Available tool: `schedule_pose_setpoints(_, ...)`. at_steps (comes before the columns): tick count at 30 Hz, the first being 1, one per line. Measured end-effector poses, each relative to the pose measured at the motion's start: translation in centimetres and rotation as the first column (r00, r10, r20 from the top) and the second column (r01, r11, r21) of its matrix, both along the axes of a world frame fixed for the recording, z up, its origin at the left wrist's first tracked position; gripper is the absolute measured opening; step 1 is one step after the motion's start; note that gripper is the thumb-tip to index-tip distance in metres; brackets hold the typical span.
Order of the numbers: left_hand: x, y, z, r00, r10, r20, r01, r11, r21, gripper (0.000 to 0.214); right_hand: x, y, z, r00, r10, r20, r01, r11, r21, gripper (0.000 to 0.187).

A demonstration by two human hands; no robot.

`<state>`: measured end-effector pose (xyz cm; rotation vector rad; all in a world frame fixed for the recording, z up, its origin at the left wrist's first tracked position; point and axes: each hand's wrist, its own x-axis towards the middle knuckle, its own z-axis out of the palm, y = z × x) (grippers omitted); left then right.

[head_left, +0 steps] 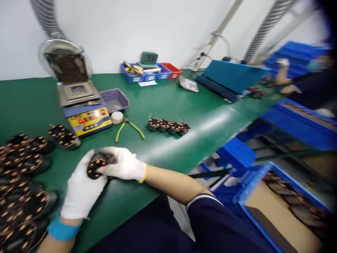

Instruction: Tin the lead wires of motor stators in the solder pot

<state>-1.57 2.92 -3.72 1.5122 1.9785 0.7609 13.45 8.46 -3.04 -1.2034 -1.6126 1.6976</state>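
Observation:
Both of my hands wear white knit gloves and meet over the near part of the green table. My left hand is closed around a motor stator, a dark ring with copper-coloured windings facing me. From the other side my right hand grips the same stator, thumb on its rim and fingers over the top. Another dark rounded part shows under the right fingers; I cannot tell whether it is separate. Beyond the hands lie open cutting pliers with green handles. A pair of stators stands behind my left hand.
Many stators crowd the left side. Behind stand a yellow-fronted solder pot, a purple tray and a white round tin. Several stators form a row mid-table. A blue crate sits lower right; a co-worker works far right.

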Motion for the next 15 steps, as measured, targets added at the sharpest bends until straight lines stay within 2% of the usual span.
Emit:
schedule_pose_setpoints(2, 0.2, 0.3, 0.3, 0.999, -0.005, 0.036, 0.007, 0.999, -0.046, 0.069, 0.6, -0.4, 0.3, 0.994, -0.100, 0.040, 0.099, 0.994, 0.042, 0.075)
schedule_pose_setpoints(5, -0.1, 0.4, 0.9, 0.962, -0.038, 0.271, 0.073, 0.990, -0.121, 0.034, 1.5, -0.5, 0.6, 0.981, -0.182, 0.067, 0.171, 0.974, 0.150, 0.071)
schedule_pose_setpoints(6, -0.3, 0.2, 1.4, 0.929, -0.047, 0.368, 0.108, 0.983, -0.149, 0.028, 1.7, -0.5, 0.6, 0.978, -0.198, 0.065, 0.182, 0.964, 0.192, 0.069)
schedule_pose_setpoints(8, -0.9, -0.3, 2.4, 0.833, -0.056, 0.550, 0.202, 0.957, -0.209, 0.027, 1.9, -0.3, 0.6, 0.971, -0.233, 0.049, 0.212, 0.941, 0.263, 0.067)
schedule_pose_setpoints(10, -1.5, -0.7, 3.3, 0.700, -0.039, 0.713, 0.259, 0.944, -0.203, 0.027, 2.1, 0.0, 0.6, 0.959, -0.283, 0.023, 0.266, 0.925, 0.271, 0.068)
schedule_pose_setpoints(11, -1.7, -0.9, 3.6, 0.631, -0.022, 0.776, 0.227, 0.961, -0.157, 0.027, 2.1, 0.2, 0.6, 0.950, -0.312, 0.006, 0.301, 0.921, 0.249, 0.069)
schedule_pose_setpoints(12, -1.9, -0.9, 3.8, 0.584, -0.002, 0.812, 0.135, 0.986, -0.095, 0.027, 2.2, 0.4, 0.7, 0.942, -0.336, -0.014, 0.331, 0.920, 0.210, 0.070)
schedule_pose_setpoints(13, -1.9, -0.9, 3.8, 0.563, 0.022, 0.826, 0.008, 0.999, -0.033, 0.025, 2.2, 0.5, 0.7, 0.936, -0.350, -0.041, 0.352, 0.924, 0.152, 0.071)
schedule_pose_setpoints(15, -1.6, -0.6, 3.5, 0.549, 0.071, 0.833, -0.209, 0.976, 0.055, 0.026, 2.2, 0.8, 0.6, 0.931, -0.346, -0.119, 0.348, 0.937, 0.005, 0.073)
